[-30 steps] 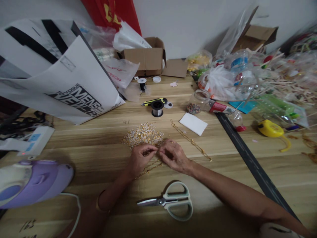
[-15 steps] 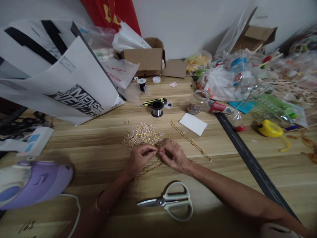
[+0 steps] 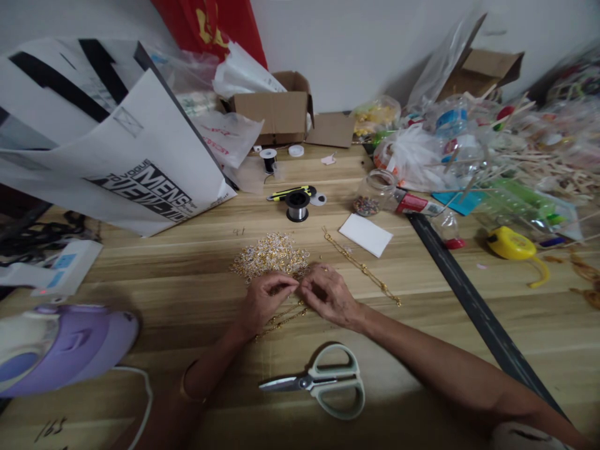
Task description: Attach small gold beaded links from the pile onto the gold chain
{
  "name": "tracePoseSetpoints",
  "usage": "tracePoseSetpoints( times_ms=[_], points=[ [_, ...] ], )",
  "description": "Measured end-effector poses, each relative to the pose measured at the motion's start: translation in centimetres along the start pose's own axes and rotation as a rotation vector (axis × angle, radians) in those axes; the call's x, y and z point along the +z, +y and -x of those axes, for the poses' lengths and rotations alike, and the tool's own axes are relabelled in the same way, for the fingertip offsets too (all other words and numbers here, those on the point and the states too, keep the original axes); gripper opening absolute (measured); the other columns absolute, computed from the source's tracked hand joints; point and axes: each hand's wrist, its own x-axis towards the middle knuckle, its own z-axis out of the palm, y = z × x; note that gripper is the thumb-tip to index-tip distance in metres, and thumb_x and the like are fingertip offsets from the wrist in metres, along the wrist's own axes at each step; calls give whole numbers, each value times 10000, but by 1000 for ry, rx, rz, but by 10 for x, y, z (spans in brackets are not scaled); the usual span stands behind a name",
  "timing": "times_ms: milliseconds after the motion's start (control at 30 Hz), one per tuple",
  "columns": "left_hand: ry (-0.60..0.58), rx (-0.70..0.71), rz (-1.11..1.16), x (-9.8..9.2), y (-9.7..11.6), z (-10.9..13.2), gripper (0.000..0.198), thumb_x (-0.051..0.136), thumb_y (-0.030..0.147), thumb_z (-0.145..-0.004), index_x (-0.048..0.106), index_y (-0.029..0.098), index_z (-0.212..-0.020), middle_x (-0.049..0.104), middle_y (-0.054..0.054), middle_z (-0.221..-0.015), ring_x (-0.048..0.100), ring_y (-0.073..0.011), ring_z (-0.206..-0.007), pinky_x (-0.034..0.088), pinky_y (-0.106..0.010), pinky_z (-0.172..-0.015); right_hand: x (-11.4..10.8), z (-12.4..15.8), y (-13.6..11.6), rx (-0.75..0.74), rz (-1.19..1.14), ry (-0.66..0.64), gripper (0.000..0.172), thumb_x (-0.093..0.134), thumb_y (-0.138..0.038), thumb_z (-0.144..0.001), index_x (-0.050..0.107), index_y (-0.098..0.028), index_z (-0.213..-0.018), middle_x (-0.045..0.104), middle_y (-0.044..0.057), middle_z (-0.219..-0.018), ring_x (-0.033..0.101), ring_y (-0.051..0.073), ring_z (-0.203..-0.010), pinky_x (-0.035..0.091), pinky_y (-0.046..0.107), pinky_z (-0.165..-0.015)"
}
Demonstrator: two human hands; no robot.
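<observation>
My left hand (image 3: 263, 302) and my right hand (image 3: 329, 295) meet fingertip to fingertip at the table's middle, both pinched shut on a thin gold chain (image 3: 282, 317) that trails toward me beneath them. Just beyond my fingers lies a heap of small gold and clear beads (image 3: 272, 254). A second gold chain (image 3: 360, 267) runs diagonally on the wood to the right of my right hand. Grey-handled scissors (image 3: 323, 380) lie shut in front of my wrists.
A spool of wire (image 3: 297, 205), a yellow-black cutter (image 3: 290, 191), a white card (image 3: 365, 234) and a bead jar (image 3: 372, 194) sit beyond. A black ruler (image 3: 473, 303) slants right. A white bag (image 3: 117, 144) and purple appliance (image 3: 60, 347) crowd the left; clutter fills the right.
</observation>
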Motion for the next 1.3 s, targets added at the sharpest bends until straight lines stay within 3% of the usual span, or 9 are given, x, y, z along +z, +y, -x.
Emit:
tracePoseSetpoints(
  times_ms=[233, 567, 933, 1300],
  points=[
    [-23, 42, 10, 1, 1, -2, 79, 629, 194, -755, 696, 152, -760, 694, -57, -765, 640, -145, -725, 498, -236, -680, 0, -1, -1, -6, 2, 7, 86, 495, -190, -845, 515, -184, -761, 555, 4, -655, 494, 134, -640, 411, 316, -743],
    [-12, -65, 24, 2, 3, 1, 59, 653, 195, -733, 682, 158, -770, 699, -29, -742, 650, -129, -685, 508, -215, -656, 1, 1, 4, -35, -15, -12, 77, 497, -188, -870, 548, -187, -812, 599, 24, -721, 527, 149, -707, 416, 327, -769],
    [-9, -52, -23, 0, 7, 0, 84, 622, 208, -755, 680, 149, -771, 699, -39, -733, 644, -135, -681, 499, -216, -648, 2, 1, 3, -10, 5, -8, 83, 499, -221, -871, 527, -193, -799, 586, 19, -708, 529, 151, -702, 413, 317, -768],
    [-2, -53, -40, 3, 4, 2, 114, 600, 202, -777, 651, 160, -869, 680, -30, -756, 633, -134, -700, 490, -225, -672, 2, 2, 4, 2, 20, -18, 43, 534, -222, -857, 536, -185, -878, 602, 44, -800, 538, 171, -783, 406, 317, -748]
  ],
)
